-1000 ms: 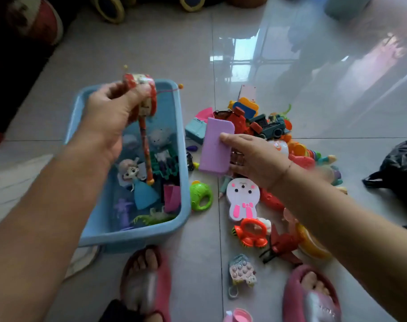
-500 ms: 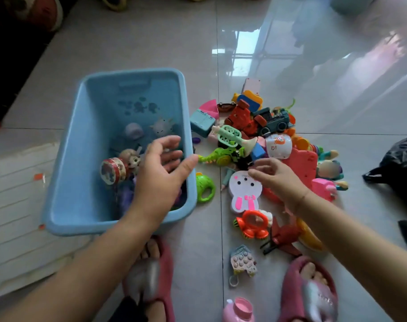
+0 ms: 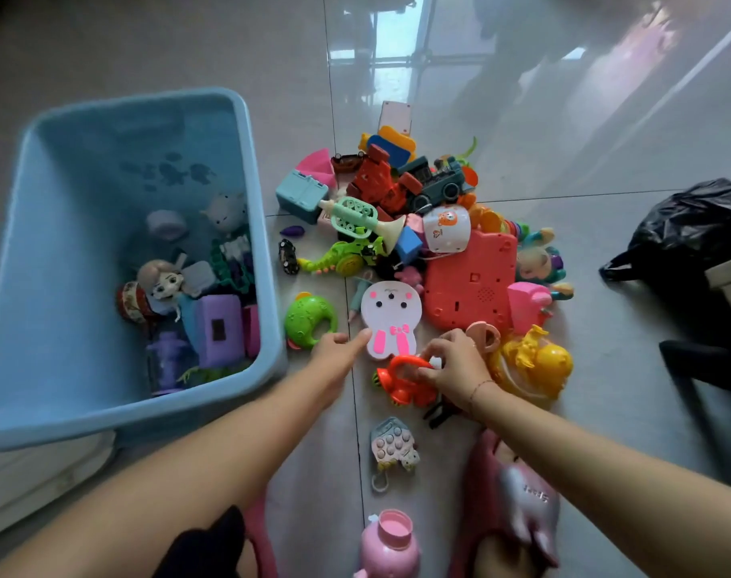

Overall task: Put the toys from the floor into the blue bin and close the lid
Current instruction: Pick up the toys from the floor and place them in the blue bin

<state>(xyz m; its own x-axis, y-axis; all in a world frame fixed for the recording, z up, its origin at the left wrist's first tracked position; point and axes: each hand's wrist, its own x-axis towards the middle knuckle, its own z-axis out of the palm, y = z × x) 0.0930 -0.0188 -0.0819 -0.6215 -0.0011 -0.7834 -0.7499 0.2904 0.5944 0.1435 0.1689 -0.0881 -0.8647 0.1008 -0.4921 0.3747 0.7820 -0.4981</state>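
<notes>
The blue bin [image 3: 267,285] stands open on the floor at the left, holding a doll [image 3: 163,281], a purple box [image 3: 219,327] and several small toys. A pile of toys lies to its right. My left hand [image 3: 338,348] is open, fingertips touching the lower left edge of the white bunny toy [image 3: 390,314], beside the green rattle [image 3: 309,321]. My right hand [image 3: 455,369] pinches the handle of the orange toy [image 3: 401,381] on the floor. A red tablet toy [image 3: 472,281] and a yellow toy [image 3: 539,365] lie close by.
A white lid [image 3: 38,490] lies under the bin's near corner. A black bag [image 3: 689,231] sits at the right. A pop keychain [image 3: 390,446] and a pink bottle [image 3: 390,544] lie between my feet in pink slippers [image 3: 518,502].
My left hand dropped the drum toy into the bin and moved right to the bunny toy. My right hand let go of the purple box, now in the bin, and came down onto the orange toy.
</notes>
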